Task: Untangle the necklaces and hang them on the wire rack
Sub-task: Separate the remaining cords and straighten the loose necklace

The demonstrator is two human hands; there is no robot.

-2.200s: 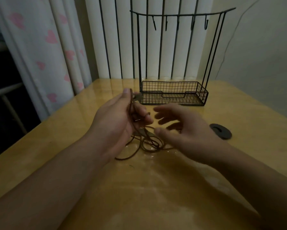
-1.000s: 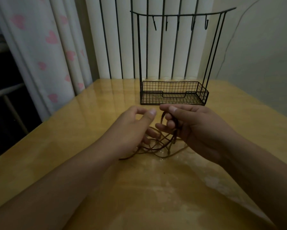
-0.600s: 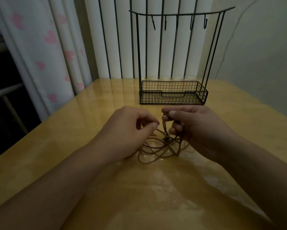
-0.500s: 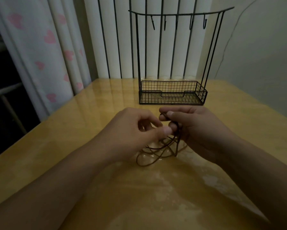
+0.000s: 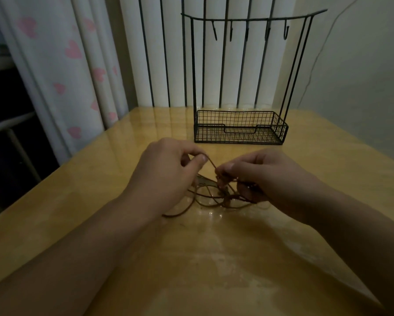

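Left hand (image 5: pixel 166 176) fingers pinched closed on necklaces (image 5: pixel 214 195) cord, right hand (image 5: pixel 259 176) fingers curled gripping the tangle

Brightness: dim overall, colours muted and warm.
Light source: cannot tell; the white wall panels (image 5: pixel 175 53) behind are the palest area.
Glare: soft sheen across the glossy desk (image 5: pixel 214 258), strongest near its far edge and below the forearms.
Shadows: faint and diffuse; the gap left of the curtain (image 5: pixel 61 65) is nearly black.
Sharpness: wire rack (image 5: pixel 239 127) reads crisply; the tangled necklaces (image 5: pixel 216 197) are hard to separate.
Distortion: wide-angle bending; the rack's top bar bows and the forearms balloon at the bottom corners.
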